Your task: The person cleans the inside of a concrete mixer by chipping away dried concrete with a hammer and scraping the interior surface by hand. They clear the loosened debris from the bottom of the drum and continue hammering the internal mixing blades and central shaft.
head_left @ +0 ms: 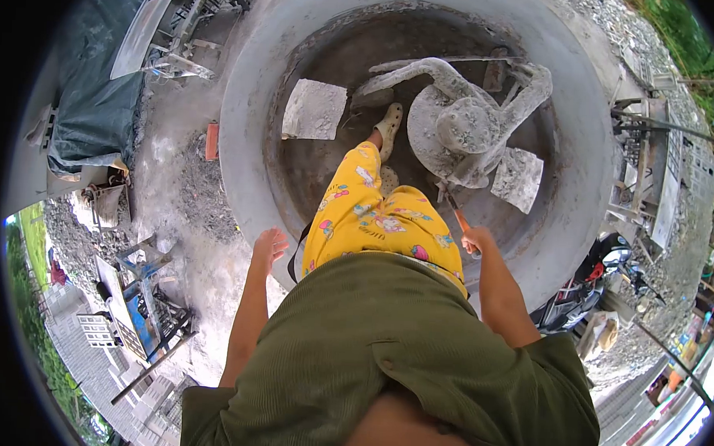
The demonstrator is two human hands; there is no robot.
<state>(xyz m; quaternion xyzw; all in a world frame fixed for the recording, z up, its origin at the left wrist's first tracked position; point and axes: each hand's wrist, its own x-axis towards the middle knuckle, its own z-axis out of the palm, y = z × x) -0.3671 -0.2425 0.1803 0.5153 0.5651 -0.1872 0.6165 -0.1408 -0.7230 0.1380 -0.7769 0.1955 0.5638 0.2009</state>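
I stand inside a large round mixer pan (246, 106) with a dusty grey wall, one cream clog (389, 131) on its floor. My right hand (476, 239) is closed round the orange handle of a slim hand tool (458, 216). The tool's far end reaches the lower edge of the cement-caked mixing hub (466, 126); its kind does not show clearly. Out over the pan's left rim, my left hand (271, 247) is empty, its fingers loosely stretched.
Caked paddle plates, one at left (315, 109) and one at right (518, 179), flank the hub. A curved arm (530, 99) rises from it. Outside are a brick-coloured block (211, 142), a dark tarp (100, 84), a motorcycle (573, 300) and a blue-topped metal stand (138, 309).
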